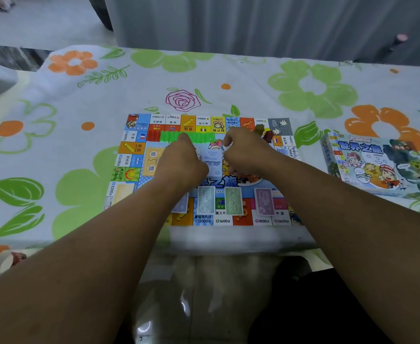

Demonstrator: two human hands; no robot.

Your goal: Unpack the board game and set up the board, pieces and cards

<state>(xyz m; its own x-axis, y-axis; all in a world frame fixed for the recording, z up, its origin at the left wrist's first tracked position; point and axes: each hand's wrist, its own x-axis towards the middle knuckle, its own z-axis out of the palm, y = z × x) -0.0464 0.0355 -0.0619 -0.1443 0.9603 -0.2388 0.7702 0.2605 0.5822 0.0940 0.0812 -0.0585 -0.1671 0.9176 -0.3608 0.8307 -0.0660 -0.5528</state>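
Observation:
The colourful game board [129, 155] lies flat on the table in front of me. A row of green houses [199, 138] and a few red pieces [153, 135] stand along its far side. My left hand [179, 161] and my right hand [247, 152] are over the board's middle with fingers curled. Each grips one side of a pale blue stack of notes [212, 161]. Several stacks of paper money [206, 200] lie in a row on the board's near side. Small pawns [266, 134] stand near the far right corner.
The game box [372, 165] lies on the right of the flowered tablecloth [67, 135]. The table's near edge [228, 242] runs just below the board. A grey curtain hangs behind the table.

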